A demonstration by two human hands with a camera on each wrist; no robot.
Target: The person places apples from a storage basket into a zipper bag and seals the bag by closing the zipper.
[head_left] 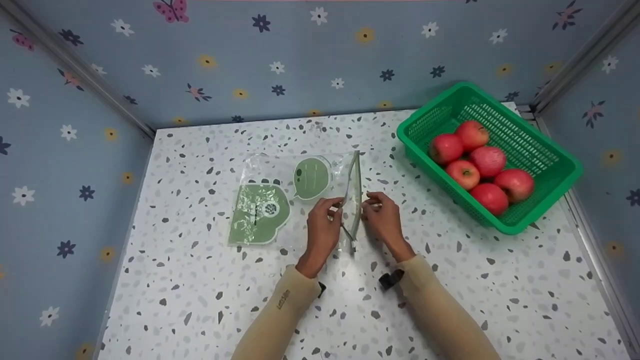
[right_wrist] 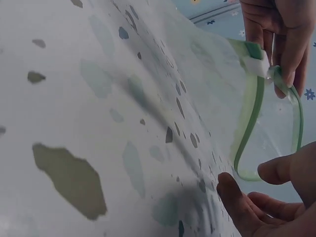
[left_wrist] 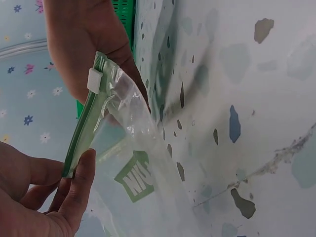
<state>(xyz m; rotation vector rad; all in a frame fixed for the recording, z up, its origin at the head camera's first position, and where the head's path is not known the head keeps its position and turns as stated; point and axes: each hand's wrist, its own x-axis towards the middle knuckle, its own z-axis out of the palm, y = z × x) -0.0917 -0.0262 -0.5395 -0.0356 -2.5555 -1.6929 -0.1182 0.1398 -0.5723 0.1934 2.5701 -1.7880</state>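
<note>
The bench had edges well beyond the left hand, a green basket stood right of the right hand, and the clear, green-printed bag gaped between, spreading leftward, lip pinched in the left, the right's fingers parted.

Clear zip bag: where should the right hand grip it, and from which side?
Probably the clear zip bag by its right mouth strip, pinched from the right: that thin edge bows apart from the one the left hand pinches, facing the right hand.
</note>
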